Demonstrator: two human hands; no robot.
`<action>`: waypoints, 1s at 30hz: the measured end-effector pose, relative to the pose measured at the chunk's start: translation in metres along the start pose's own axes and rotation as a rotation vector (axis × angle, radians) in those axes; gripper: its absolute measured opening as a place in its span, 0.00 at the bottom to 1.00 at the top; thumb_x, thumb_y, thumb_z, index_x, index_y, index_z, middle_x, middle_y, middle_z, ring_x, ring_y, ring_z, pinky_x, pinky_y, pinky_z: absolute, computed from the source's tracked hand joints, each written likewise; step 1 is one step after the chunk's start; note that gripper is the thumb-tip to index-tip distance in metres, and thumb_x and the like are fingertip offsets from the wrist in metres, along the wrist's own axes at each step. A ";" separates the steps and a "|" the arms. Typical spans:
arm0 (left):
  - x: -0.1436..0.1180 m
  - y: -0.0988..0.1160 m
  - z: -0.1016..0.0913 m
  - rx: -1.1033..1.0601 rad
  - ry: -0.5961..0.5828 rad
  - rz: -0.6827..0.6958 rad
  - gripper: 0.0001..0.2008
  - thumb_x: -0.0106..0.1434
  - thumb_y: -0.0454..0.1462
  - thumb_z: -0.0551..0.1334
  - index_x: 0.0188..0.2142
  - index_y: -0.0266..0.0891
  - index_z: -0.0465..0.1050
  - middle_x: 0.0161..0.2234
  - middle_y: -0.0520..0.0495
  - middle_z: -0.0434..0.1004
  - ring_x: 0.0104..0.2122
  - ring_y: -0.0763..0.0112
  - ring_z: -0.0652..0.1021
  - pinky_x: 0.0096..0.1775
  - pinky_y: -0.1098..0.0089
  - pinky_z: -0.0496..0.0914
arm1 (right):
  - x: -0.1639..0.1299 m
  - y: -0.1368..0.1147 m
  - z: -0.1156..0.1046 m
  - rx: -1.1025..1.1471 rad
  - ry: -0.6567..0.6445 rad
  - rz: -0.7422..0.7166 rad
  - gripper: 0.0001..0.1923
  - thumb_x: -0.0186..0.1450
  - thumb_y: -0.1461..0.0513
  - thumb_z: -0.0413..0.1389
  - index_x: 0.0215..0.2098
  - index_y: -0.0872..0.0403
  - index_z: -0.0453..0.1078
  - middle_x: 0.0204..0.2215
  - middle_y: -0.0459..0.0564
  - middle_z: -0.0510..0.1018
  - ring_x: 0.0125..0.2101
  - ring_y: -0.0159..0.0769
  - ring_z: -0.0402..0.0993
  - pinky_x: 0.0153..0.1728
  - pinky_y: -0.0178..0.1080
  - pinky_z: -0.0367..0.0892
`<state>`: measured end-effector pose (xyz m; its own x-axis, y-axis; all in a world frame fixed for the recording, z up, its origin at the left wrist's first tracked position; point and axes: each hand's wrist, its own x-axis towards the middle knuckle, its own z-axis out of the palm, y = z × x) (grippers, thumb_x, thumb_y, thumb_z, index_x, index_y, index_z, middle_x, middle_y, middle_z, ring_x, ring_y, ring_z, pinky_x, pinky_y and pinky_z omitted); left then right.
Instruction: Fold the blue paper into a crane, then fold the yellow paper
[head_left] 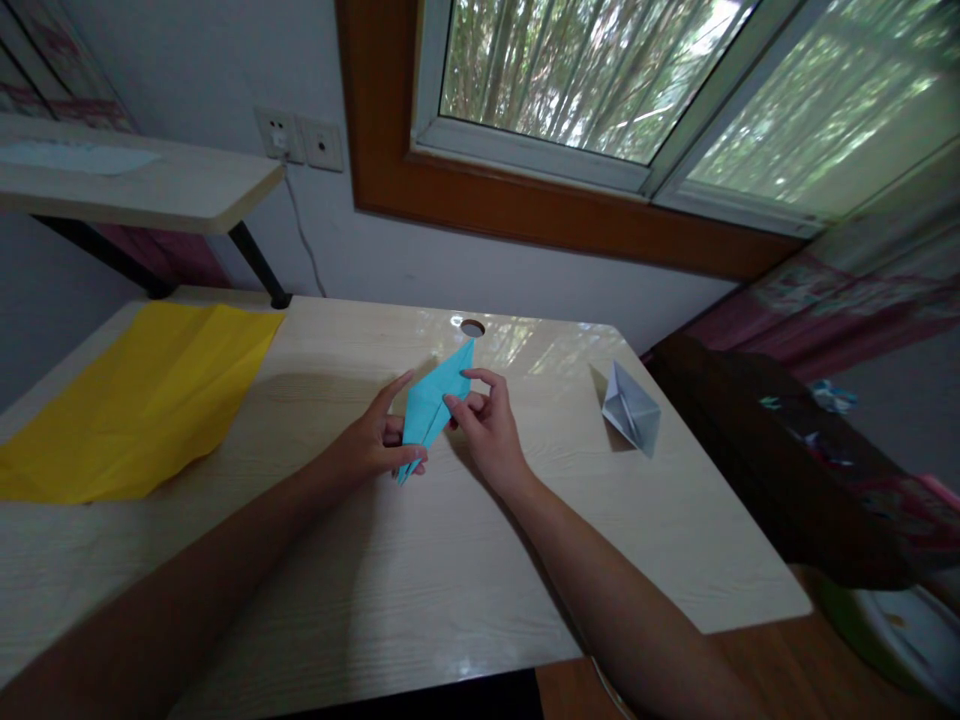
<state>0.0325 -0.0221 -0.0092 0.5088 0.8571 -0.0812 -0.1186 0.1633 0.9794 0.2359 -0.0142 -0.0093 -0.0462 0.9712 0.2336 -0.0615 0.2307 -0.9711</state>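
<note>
Blue paper (433, 402), folded into a long pointed shape, sits at the centre of the head view, held just above the table (420, 580) with its tip aimed toward one o'clock. The left hand (371, 443) is clamped on its lower end, thumb across the front at about seven o'clock of the shape. The right hand (486, 425) pinches the right edge between thumb and forefinger at three o'clock. This looks like a mid-fold step on a narrow flap; the next crease would call for lining up the edges and pressing along them. A yellow sheet (142, 395) lies flat at nine o'clock, and a grey folded paper (632, 410) stands at three o'clock, well apart.
</note>
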 end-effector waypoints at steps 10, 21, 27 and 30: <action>0.003 -0.003 0.001 -0.069 0.070 0.081 0.62 0.58 0.36 0.74 0.73 0.48 0.25 0.34 0.49 0.84 0.31 0.64 0.85 0.35 0.66 0.79 | 0.000 0.000 0.004 0.112 -0.143 0.145 0.21 0.62 0.50 0.66 0.48 0.49 0.70 0.28 0.42 0.78 0.30 0.33 0.76 0.36 0.39 0.73; 0.004 -0.006 0.002 -0.030 0.054 0.062 0.64 0.57 0.37 0.74 0.73 0.47 0.24 0.35 0.49 0.83 0.32 0.63 0.85 0.36 0.63 0.79 | -0.002 0.017 0.010 0.236 -0.180 0.246 0.15 0.63 0.50 0.65 0.36 0.52 0.73 0.31 0.45 0.78 0.30 0.33 0.74 0.36 0.39 0.73; 0.003 -0.001 0.001 0.018 0.107 0.060 0.61 0.57 0.37 0.74 0.74 0.45 0.28 0.36 0.48 0.83 0.33 0.61 0.85 0.40 0.60 0.79 | 0.002 0.015 0.019 0.320 -0.115 0.267 0.18 0.61 0.51 0.67 0.33 0.52 0.66 0.26 0.41 0.75 0.26 0.31 0.72 0.29 0.35 0.70; 0.005 -0.003 -0.001 0.001 0.137 0.071 0.60 0.57 0.37 0.74 0.73 0.45 0.30 0.35 0.50 0.83 0.32 0.62 0.85 0.39 0.60 0.80 | 0.008 0.017 0.023 0.306 -0.069 0.264 0.19 0.60 0.51 0.68 0.30 0.51 0.64 0.22 0.39 0.72 0.23 0.30 0.70 0.26 0.34 0.67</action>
<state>0.0344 -0.0179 -0.0125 0.3781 0.9251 -0.0357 -0.1490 0.0989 0.9839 0.2115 -0.0038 -0.0230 -0.1664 0.9860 -0.0090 -0.3316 -0.0645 -0.9412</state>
